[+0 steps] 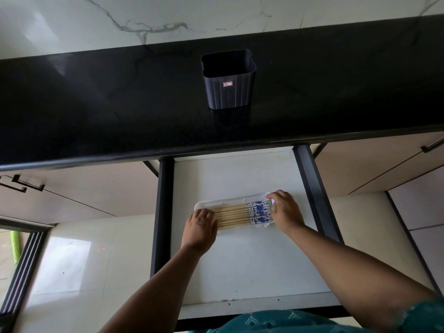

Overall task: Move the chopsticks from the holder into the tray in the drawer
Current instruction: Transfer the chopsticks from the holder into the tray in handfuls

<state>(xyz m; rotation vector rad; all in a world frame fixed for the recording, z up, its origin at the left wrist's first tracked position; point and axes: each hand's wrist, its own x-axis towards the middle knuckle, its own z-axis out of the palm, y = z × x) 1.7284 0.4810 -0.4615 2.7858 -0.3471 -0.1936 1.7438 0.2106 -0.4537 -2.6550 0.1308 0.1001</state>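
Several wooden chopsticks (236, 214) with blue-and-white patterned ends lie side by side in a white tray (225, 202) inside the open drawer (242, 265). My left hand (200, 227) rests on the left end of the tray, over the chopstick tips. My right hand (284, 210) is at the tray's right end, fingers curled over its far right corner. The dark grey holder (228, 80) stands upright on the black counter above the drawer, and it looks empty.
The black countertop (96, 104) runs across the view, with a marbled white wall behind. The drawer's dark side rails (163, 212) flank its white floor. Closed cabinet fronts with dark handles (24, 185) sit left and right. Pale floor tiles lie below.
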